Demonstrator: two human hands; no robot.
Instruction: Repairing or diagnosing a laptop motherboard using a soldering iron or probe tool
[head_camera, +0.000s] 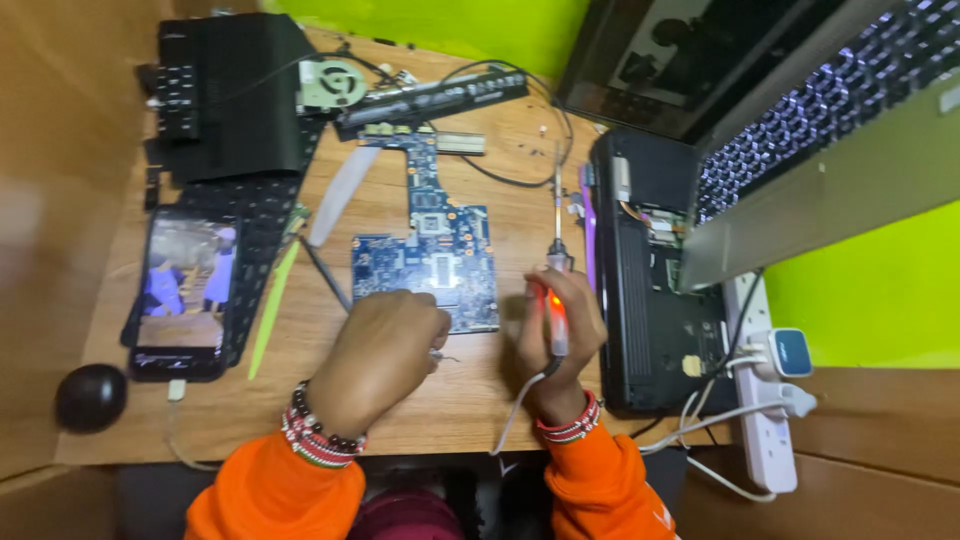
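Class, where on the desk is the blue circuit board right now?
Mid-desk in the head view, the blue circuit board lies just above the left hand, left of the soldering iron.

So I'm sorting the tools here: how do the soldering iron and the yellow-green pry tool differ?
The soldering iron is gripped in the right hand; the pry tool lies loose on the desk. The iron has a cord and a glowing red handle; the pry tool is a plain flat strip. Both are long and slim.

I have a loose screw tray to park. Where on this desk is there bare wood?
Bare wood lies along the near edge of the desk, between the left hand and right hand, and beside the yellow pry tool. Around the blue circuit board and the open laptop base it is crowded.
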